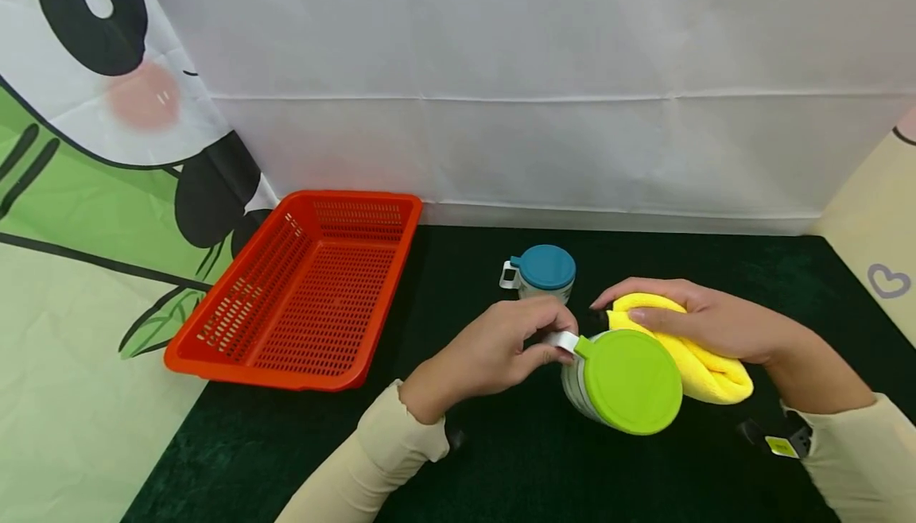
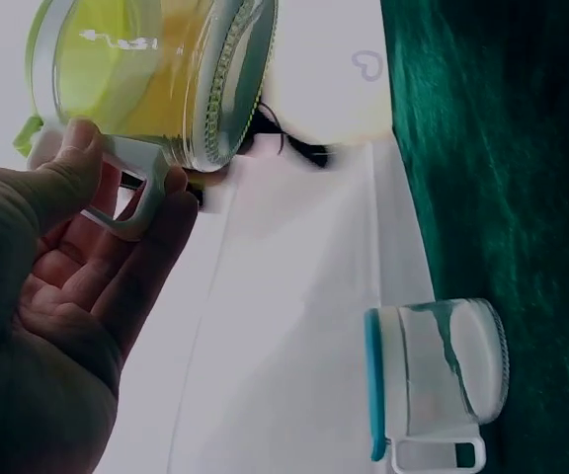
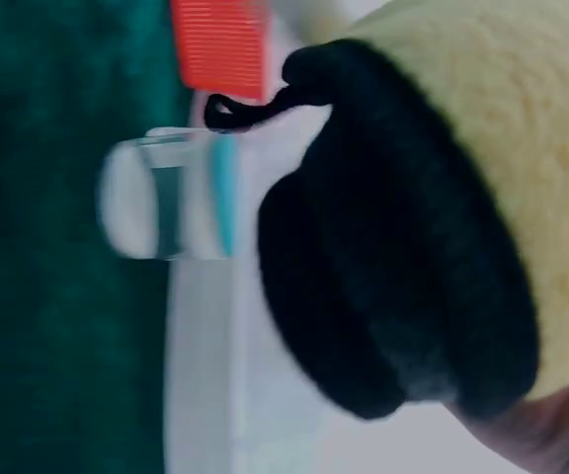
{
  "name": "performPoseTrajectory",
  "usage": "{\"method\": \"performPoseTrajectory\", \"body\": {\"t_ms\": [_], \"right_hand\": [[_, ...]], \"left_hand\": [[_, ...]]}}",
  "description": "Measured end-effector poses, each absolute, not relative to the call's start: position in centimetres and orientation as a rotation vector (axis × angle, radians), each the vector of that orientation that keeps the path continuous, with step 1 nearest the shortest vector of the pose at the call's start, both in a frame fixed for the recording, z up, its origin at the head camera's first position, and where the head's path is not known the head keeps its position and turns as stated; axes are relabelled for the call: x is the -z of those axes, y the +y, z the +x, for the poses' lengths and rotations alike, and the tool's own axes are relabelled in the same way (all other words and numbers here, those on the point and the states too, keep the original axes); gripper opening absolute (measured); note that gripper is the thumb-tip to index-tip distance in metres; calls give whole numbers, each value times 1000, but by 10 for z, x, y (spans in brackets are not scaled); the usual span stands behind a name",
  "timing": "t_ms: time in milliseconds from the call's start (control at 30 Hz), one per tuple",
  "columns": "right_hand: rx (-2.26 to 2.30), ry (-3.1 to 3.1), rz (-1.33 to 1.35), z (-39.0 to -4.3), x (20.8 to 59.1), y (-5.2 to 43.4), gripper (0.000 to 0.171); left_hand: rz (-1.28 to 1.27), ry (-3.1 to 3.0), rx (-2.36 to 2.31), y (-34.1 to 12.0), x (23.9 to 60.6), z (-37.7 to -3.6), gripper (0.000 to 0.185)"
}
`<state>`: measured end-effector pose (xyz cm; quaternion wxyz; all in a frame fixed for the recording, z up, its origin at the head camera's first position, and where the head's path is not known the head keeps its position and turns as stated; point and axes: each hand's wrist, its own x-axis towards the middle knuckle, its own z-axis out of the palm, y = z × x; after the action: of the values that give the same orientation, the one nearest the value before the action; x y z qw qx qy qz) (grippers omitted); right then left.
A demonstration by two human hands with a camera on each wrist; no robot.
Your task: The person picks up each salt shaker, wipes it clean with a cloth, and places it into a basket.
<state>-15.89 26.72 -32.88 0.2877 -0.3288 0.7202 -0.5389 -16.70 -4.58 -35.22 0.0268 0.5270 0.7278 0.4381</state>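
My left hand (image 1: 494, 348) pinches the white handle (image 2: 144, 188) of a glass jar with a lime-green lid (image 1: 633, 382). In the left wrist view the jar (image 2: 171, 84) is raised and lies tilted, its clear wall and ribbed base showing. On the jar's far right side, my right hand (image 1: 704, 320) grips a folded yellow cloth (image 1: 708, 368), fingers over its top. The cloth's black edging (image 3: 393, 257) fills much of the right wrist view, where the hand is mostly hidden. Head view shows the cloth against or right beside the jar; contact is hard to tell.
A smaller glass jar with a blue lid (image 1: 546, 267) and white handle stands on the dark green tabletop (image 1: 494, 459), just beyond the hands. To the left is a red perforated basket (image 1: 390, 300). A white sheet (image 1: 501, 149) hangs along the back.
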Motion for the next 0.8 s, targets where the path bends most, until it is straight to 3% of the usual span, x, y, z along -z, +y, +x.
{"method": "performPoseTrajectory", "body": {"t_ms": [200,467,800], "right_hand": [[1404,1958,-827,-162,339,264,39],[1447,1846,-1044,-155,317,271,43],[1399,1804,-1001,-164,339,258,40]], "left_hand": [[1576,2214,-1392,-47,355,-169,24],[1618,2174,-1386,-46,356,-170,24],[1616,2100,-1392,-43,348,-164,22]]}}
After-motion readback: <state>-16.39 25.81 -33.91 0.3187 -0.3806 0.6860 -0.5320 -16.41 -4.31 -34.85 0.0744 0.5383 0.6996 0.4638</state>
